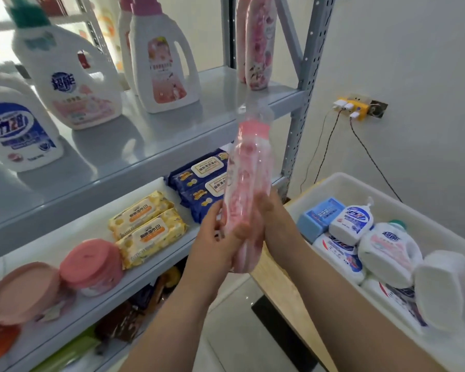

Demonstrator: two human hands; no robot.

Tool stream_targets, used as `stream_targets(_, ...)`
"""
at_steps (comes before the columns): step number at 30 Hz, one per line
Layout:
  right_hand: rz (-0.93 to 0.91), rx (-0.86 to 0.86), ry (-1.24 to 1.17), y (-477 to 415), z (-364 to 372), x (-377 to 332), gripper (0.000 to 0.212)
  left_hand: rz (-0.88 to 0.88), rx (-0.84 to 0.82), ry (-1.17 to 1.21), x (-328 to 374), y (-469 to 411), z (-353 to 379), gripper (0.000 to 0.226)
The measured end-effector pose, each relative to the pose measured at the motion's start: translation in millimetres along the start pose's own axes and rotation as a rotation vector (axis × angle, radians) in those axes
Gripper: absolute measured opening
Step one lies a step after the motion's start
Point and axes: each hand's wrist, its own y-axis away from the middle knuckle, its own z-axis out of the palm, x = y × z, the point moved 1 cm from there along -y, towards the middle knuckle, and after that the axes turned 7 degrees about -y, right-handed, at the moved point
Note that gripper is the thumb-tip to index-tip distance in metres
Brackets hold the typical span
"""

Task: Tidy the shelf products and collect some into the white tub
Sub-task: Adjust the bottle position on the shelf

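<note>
Head view: one pink bottle (246, 183) stands nearly upright between the two hands, cap end up and leaning slightly left, blurred by motion. The left hand (215, 237) wraps its fingers round the bottle's lower part from the left. The right hand (275, 218) clamps the same lower part from the right, so both hands hold the base end together.

Just right of the right hand and below it sits one white tub (341, 181). It holds one blue pack (320, 216) at the end nearest the hands and at least five white bottles (389, 251) piled on their sides beyond it.

Left of the left hand, on the middle shelf (172, 253), lie two yellow wipe packs (148, 226). Two dark blue wipe packs (202, 181) lie just behind the held bottle, and two pink-lidded jars (91, 267) sit farthest left.

Above the hands, the upper shelf (220, 103) carries four white jugs (164, 63): one with a blue label, one with a green cap, and two with pink caps, one behind the other. Two tall pink bottles (258, 44) stand straight above the held one.

Up and to the right of the hands, one yellow power strip (352, 108) hangs on the wall.
</note>
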Motion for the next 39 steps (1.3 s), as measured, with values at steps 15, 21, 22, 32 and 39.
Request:
stream_targets(15,0.546,0.176,-0.790,-15,-71,-2,0.046,-0.200,0.125,0.289,26,-15,59,0.023)
stream_targets(21,0.469,0.095,-0.778,-11,-85,14,0.037,-0.491,-0.214,0.454,-7,-7,76,0.078)
stream_targets(22,0.451,0.078,-0.767,-10,-85,15,0.039,-0.515,-0.293,0.528,-13,-8,75,0.084)
stream_targets(32,0.144,0.014,-0.417,-20,-60,0,0.068,-0.091,-0.013,-0.184,1,-16,57,0.089)
stream_targets(39,0.232,0.235,-0.758,-21,-24,-15,0.056,0.207,0.028,-0.347,27,-9,1,0.052)
